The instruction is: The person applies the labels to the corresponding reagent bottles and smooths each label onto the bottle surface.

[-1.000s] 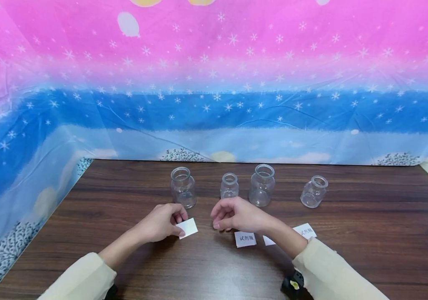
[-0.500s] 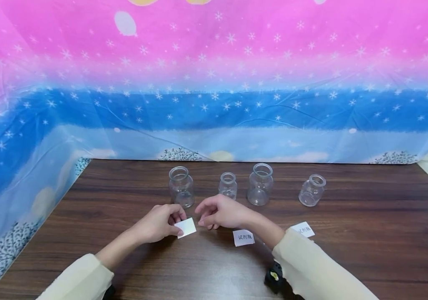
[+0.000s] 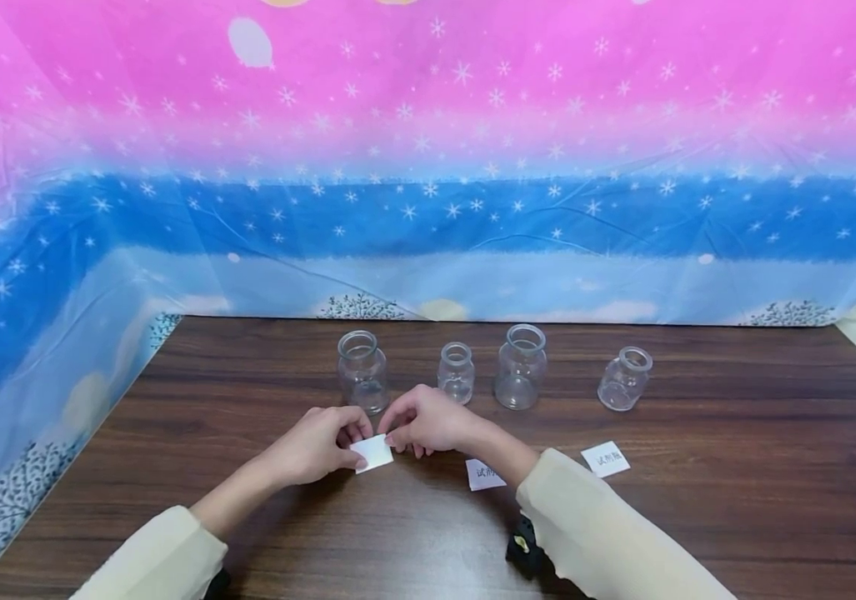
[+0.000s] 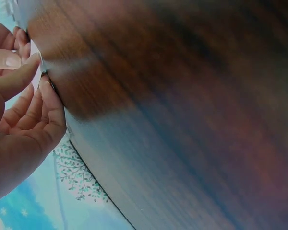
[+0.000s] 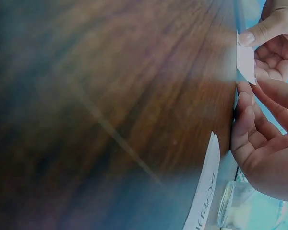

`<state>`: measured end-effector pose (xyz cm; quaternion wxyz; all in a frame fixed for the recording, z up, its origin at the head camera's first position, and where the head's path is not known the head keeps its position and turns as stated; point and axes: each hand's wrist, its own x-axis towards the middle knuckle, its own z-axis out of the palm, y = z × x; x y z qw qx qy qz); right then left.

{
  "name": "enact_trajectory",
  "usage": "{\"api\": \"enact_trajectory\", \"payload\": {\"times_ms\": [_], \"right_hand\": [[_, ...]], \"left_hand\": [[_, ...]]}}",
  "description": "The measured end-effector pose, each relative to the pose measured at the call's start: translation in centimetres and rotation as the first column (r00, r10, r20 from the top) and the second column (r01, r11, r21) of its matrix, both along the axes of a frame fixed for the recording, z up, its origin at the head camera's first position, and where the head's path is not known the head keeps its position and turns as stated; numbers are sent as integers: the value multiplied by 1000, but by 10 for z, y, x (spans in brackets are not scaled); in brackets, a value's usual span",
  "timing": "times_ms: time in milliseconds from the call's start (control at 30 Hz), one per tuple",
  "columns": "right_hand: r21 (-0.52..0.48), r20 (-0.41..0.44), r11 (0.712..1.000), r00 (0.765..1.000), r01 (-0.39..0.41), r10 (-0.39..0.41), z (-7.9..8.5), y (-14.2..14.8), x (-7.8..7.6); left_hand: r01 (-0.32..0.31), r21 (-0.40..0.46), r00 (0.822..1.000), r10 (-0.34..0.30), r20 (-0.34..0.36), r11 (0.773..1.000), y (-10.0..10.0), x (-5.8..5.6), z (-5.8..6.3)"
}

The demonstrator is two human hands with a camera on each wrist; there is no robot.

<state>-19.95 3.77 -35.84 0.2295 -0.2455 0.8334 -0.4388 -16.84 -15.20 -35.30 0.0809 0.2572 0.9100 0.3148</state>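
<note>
My left hand (image 3: 322, 442) pinches a small white paper label (image 3: 372, 452) between thumb and fingers, its blank side facing up. At the label's upper right corner, my right hand (image 3: 431, 421) has its thumb and index finger pinching the edge. In the right wrist view the label (image 5: 245, 57) spans from the left thumb to the right fingertips, and its corner curves slightly. Behind the left hand stands a large clear glass jar (image 3: 363, 375). A smaller glass jar (image 3: 458, 379) is just behind the right hand.
Another large jar (image 3: 521, 375) and a small jar (image 3: 624, 383) stand to the right, all open-topped. Printed white labels (image 3: 483, 475) lie partly under the right forearm in view; another printed label (image 3: 606, 459) lies farther right. A patterned cloth (image 3: 428, 217) hangs behind the wooden table (image 3: 735, 467).
My right hand has moved left from near the small jar to the label's corner and now pinches it. The left hand holds the label in nearly the same place.
</note>
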Motion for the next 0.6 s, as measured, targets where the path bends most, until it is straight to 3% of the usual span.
{"api": "enact_trajectory", "payload": {"times_ms": [233,367,600], "right_hand": [[-2,-24,1000,1000,-18,18,2,0,3],[-35,5,998,999,-44,44,4,2,3],[-142,71,986,993,-82,93,8,12,3]], "left_hand": [[12,14,1000,-12,-27,1000,0,0,-2],[17,32,999,-16,-30,999,-1,1,0],[49,81,998,-46,-37,996,-2,6,14]]}}
